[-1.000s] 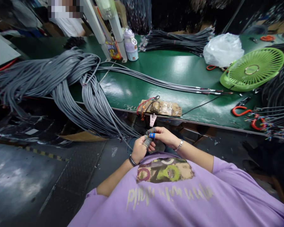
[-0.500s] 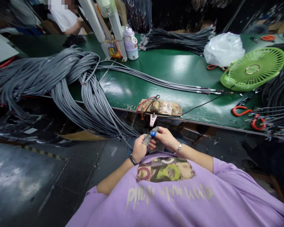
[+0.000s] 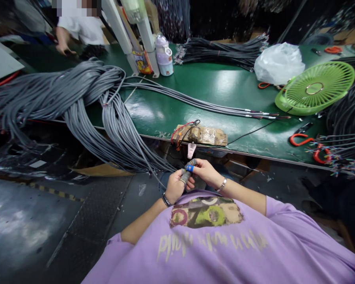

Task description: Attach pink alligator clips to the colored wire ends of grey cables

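Note:
My left hand [image 3: 176,185] is closed, its taped thumb and fingers pinching a grey cable [image 3: 150,165] that comes down from the large bundle. Against it, my right hand [image 3: 206,173] pinches at the cable's end, with blue tape round one finger and grey tape on another. The fingers of both hands meet and mostly hide that end. Just beyond them, a pale pink clip [image 3: 191,150] sticks out below a wooden block [image 3: 213,136] at the bench edge. The grey cable bundle [image 3: 85,86] lies draped over the edge on the left.
On the green bench [image 3: 225,88] lie a few separate grey cables [image 3: 192,100], a black cable bundle [image 3: 221,51], a plastic bag [image 3: 279,63], a green fan [image 3: 315,88] and red-handled tools [image 3: 301,139]. A bottle [image 3: 164,55] stands by the post. Across the bench is another person [image 3: 81,29].
My right fingers have shifted slightly left, closer over my left thumb. Across the bench, the other person has moved and an arm now reaches down to the table.

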